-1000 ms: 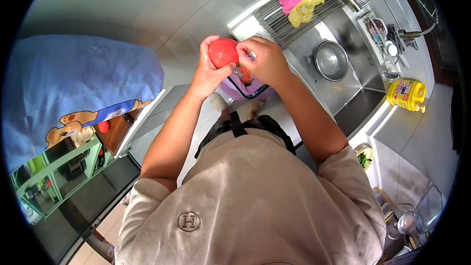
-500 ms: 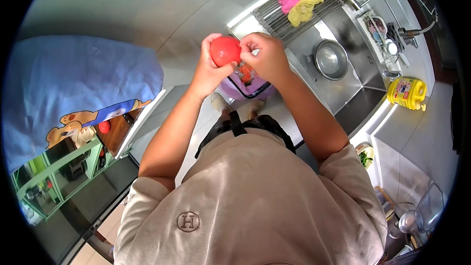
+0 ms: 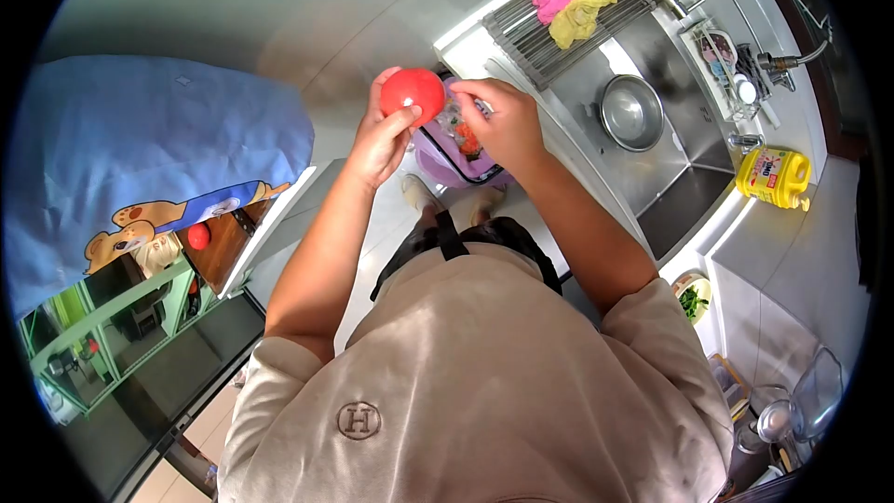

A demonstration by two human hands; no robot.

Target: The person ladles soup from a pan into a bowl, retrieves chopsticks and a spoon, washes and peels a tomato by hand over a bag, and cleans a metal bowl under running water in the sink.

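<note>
My left hand [image 3: 380,142] is wrapped around a smooth, shiny red tomato [image 3: 413,96], its thumb lying across the lower right side. Just to the right, a small gap from the tomato, is my right hand [image 3: 506,126]. Its fingers are curled with the tips drawn together, and whatever they may pinch is too small to make out. Under both hands stands a purple bin [image 3: 433,163] with a dark handle. Inside it, a clear plastic bag and orange-red scraps [image 3: 467,140] show between my hands.
To the right is a steel sink with a metal bowl [image 3: 631,113]. Pink and yellow cloths [image 3: 585,9] lie on a drying rack [image 3: 521,47]. A yellow detergent bottle [image 3: 773,177] stands on the counter. Another red round item [image 3: 198,236] sits at left below a blue cover [image 3: 168,149].
The tomato has shifted slightly left in my left hand. My right hand has come away from its surface, opening a gap that shows more of the bin below.
</note>
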